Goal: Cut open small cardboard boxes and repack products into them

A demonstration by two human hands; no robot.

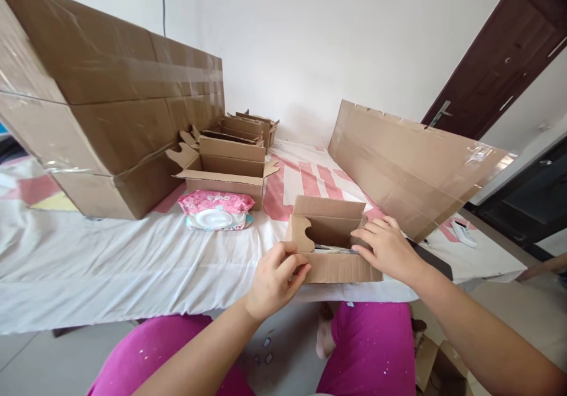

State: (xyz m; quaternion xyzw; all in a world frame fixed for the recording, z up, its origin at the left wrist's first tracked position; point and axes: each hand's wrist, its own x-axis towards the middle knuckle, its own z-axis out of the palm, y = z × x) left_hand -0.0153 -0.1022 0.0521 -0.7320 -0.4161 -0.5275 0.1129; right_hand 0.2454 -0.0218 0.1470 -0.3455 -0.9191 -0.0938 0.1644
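Box (343, 268) sits on the near edge of the desk (133, 269), in front of the person, both hands on it. Its far flap stands up, near flap faces the person, top uncovered. Smth pale w/ a dark edge shows inside, mostly hidden, can't ID.

L hand (278, 281): at box's near-left corner, fingers curled, thumb + index pinching the flap edge there. R hand (384, 248): at box's right end, fingers bent over the side, thumb along the near flap's top edge. Contact is clear, can't tell if it's a firm grip or just resting.

Wipes pack (217, 210) is left of box, a bit farther back, lid facing the person. Behind wipes, back-left of box: row of open cartons (225, 178), flaps out, running twd the wall. Taped stack (110, 118) is far left of box, well apart from it. Big panel (407, 162) stands back-right of box, leaning outward.

Right of box, partly behind the R forearm: dark flat thing (434, 261). Pen (427, 243) just past it, white pkt (463, 233) farther right. Floor carton (443, 363) is below-right of box, beside the person's leg.
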